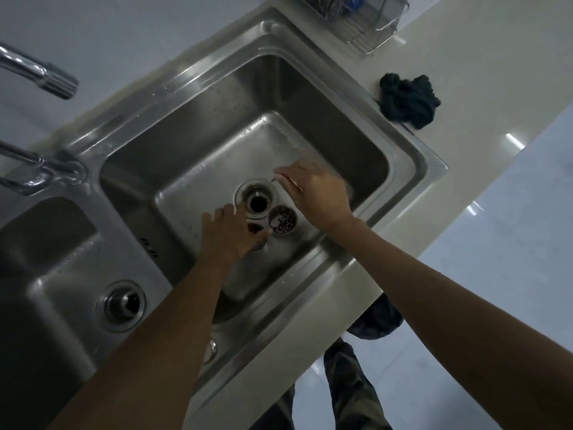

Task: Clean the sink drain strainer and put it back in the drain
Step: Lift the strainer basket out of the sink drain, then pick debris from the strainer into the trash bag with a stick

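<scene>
The drain [256, 202] in the middle of the right sink basin [310, 97] stands open, a dark hole inside a metal ring. The round perforated strainer [282, 220] lies on the basin floor just to the drain's lower right, with specks of dirt in it. My left hand [228, 235] reaches in beside the drain, its thumb side closed over a second round metal drain part [259, 243] with a dark centre, mostly hidden by the hand. My right hand [314, 192] hovers to the right of the drain with blurred fingers apart, holding nothing.
A faucet spout [40, 76] juts in at the upper left. The left basin [62, 274] has its own plugged drain [123, 304]. A dark crumpled cloth [407, 99] lies on the counter to the right, and a wire dish rack [359, 23] stands behind it.
</scene>
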`<action>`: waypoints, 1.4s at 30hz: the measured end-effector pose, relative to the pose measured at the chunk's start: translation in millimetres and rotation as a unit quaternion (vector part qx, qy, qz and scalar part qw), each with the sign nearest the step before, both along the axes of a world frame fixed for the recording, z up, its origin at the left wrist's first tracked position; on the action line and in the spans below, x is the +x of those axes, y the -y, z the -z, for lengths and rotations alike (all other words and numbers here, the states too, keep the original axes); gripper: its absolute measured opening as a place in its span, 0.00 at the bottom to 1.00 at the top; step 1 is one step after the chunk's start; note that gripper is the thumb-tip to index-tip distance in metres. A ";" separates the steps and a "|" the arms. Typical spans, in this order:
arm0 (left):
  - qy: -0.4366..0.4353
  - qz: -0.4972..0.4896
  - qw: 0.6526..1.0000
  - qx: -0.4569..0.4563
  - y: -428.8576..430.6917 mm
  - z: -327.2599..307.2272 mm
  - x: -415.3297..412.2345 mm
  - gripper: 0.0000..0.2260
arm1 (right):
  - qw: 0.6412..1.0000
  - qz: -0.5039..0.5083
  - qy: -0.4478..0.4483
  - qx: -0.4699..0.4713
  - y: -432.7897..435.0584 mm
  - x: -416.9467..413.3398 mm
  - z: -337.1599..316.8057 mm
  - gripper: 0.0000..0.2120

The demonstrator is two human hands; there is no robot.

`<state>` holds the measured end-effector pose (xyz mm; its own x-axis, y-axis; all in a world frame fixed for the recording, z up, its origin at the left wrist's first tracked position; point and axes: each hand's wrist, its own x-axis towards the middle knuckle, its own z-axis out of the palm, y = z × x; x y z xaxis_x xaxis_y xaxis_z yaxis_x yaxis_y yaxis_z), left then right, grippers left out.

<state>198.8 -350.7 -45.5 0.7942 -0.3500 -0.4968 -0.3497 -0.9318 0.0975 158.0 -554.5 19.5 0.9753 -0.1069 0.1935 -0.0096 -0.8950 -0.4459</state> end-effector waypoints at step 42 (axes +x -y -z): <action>0.048 0.205 0.908 -0.362 261.8 -43.4 -283.4 0.38 | 0.845 0.361 0.078 0.387 151.6 -384.1 -19.7 0.07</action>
<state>-84.5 -612.5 -2.1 0.5504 -0.8336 0.0459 -0.6928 -0.4253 0.5824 -226.0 -706.1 39.2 0.5705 -0.8167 -0.0868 -0.3151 -0.1200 -0.9415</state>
